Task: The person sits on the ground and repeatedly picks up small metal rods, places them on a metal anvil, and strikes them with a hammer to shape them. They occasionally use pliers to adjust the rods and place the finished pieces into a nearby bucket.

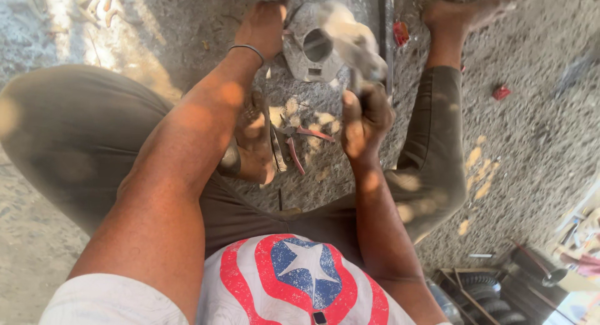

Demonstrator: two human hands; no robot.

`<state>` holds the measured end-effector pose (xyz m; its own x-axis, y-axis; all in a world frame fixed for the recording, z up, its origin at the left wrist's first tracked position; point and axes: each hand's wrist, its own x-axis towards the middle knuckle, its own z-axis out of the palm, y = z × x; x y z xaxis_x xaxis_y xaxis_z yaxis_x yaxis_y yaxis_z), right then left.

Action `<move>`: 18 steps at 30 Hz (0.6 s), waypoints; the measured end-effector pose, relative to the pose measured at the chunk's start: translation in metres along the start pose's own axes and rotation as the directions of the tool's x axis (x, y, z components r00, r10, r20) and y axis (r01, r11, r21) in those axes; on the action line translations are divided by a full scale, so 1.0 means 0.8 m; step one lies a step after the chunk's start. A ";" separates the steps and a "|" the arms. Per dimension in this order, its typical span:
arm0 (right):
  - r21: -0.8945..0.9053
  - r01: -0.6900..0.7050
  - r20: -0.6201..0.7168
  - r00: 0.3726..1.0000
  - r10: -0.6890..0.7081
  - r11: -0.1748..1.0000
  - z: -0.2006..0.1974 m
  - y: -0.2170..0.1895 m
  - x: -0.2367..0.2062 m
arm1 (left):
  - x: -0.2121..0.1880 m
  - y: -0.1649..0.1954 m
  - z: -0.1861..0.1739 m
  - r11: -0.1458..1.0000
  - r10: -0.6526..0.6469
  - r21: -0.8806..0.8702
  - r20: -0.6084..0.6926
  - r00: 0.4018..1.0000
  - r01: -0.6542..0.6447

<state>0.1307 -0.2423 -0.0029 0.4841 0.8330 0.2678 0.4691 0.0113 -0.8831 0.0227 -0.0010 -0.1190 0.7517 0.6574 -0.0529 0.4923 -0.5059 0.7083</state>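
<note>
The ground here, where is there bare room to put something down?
The ground is bare right of the right leg, apart from a small red piece. It is also bare at the upper left, past the left hand. It is crowded between the legs: the grey metal part, pliers and right hand with its blurred hammer.

Red-handled pliers (299, 144) lie on the gritty concrete floor (537, 75) between the person's legs. Two small red scraps (400, 32) (500, 92) sit farther out. Stacked tyres (484, 294) and a metal ladle (545, 272) occupy the lower right corner.
</note>
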 end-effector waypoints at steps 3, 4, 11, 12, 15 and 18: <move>0.104 -0.055 -0.024 0.998 0.058 0.993 0.029 0.035 -0.009 | 0.001 0.002 0.004 1.000 -0.001 -0.008 0.000 1.000 0.001; 0.015 -0.110 0.007 0.994 0.110 0.994 0.045 0.053 -0.008 | 0.003 0.004 0.004 1.000 -0.008 0.011 0.016 1.000 0.008; -0.267 -0.550 -0.021 0.824 0.566 0.791 0.052 0.093 -0.011 | 0.005 0.010 0.003 0.990 -0.138 0.038 0.011 0.990 0.137; -0.165 -0.428 -0.015 0.902 0.432 0.888 0.041 0.089 -0.011 | 0.004 0.009 0.005 0.993 -0.110 0.052 0.023 0.994 0.108; 0.104 -0.074 -0.058 0.995 0.080 0.992 0.023 0.079 -0.010 | -0.001 0.007 0.004 0.996 -0.047 0.079 0.030 0.998 0.045; 0.147 0.037 -0.080 0.996 -0.026 0.988 0.037 0.083 -0.013 | -0.001 0.008 -0.002 0.995 -0.047 0.092 0.027 0.999 0.045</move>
<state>0.1349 -0.2341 -0.0756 0.5296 0.7854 0.3206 0.3731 0.1238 -0.9195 0.0248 -0.0039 -0.1132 0.7393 0.6651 -0.1056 0.5635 -0.5250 0.6378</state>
